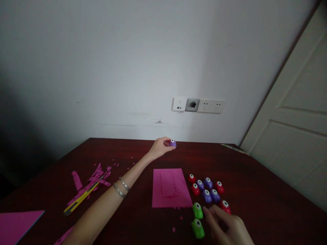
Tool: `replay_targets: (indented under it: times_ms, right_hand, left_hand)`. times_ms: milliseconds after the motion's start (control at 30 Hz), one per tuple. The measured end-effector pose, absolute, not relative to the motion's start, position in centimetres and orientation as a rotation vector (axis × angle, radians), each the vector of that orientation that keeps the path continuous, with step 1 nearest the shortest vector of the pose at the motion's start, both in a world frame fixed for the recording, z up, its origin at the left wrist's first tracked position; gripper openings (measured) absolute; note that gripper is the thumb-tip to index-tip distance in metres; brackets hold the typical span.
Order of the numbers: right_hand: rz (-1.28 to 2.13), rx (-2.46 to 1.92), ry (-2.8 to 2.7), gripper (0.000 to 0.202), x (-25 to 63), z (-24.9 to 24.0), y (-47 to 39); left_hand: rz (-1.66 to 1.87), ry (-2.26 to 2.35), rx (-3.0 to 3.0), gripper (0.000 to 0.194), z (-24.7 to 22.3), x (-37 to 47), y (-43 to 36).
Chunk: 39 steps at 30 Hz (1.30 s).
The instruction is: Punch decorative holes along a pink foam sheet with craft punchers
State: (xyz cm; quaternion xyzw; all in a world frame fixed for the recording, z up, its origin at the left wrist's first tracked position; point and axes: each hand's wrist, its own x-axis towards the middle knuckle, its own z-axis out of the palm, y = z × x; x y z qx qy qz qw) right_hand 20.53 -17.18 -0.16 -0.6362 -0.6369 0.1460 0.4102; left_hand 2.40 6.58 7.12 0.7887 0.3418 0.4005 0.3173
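Two green plastic punches [197, 210] sit lower right beside the right hand [226, 224], cut off by the frame's bottom edge, fingers bent, their grip impossible to tell; it partly hides a red plastic punch [225, 205]. The left forearm [102, 207] partly covers a pink paper strip [62, 237] at lower left. Near centre, the left hand [163, 146] pinches a purple plastic punch [173, 143] above a flat pink sheet [158, 200].
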Motion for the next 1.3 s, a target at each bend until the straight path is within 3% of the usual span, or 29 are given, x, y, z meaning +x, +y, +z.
replay_targets:
  times_ms: [333,667,867,1300]
  right_hand:
    - [0.401,-1.580,-1.745,0.043,18.9,1.2,-16.0]
    - [0.458,-1.584,-1.889,0.030,16.8,4.8,-15.2]
    - [0.306,-1.555,-1.883,0.028,15.3,7.4,-12.6]
    - [0.375,-1.620,-1.827,0.029,14.0,6.7,-9.7]
  left_hand:
    - [0.917,0.917,2.134,0.030,6.0,-1.2,-1.9]
    - [0.920,0.958,2.157,0.024,5.7,-2.4,-2.9]
    - [0.997,0.951,2.151,0.025,6.1,-2.3,-3.3]
    - [1.169,1.081,2.190,0.018,3.1,-0.6,-4.4]
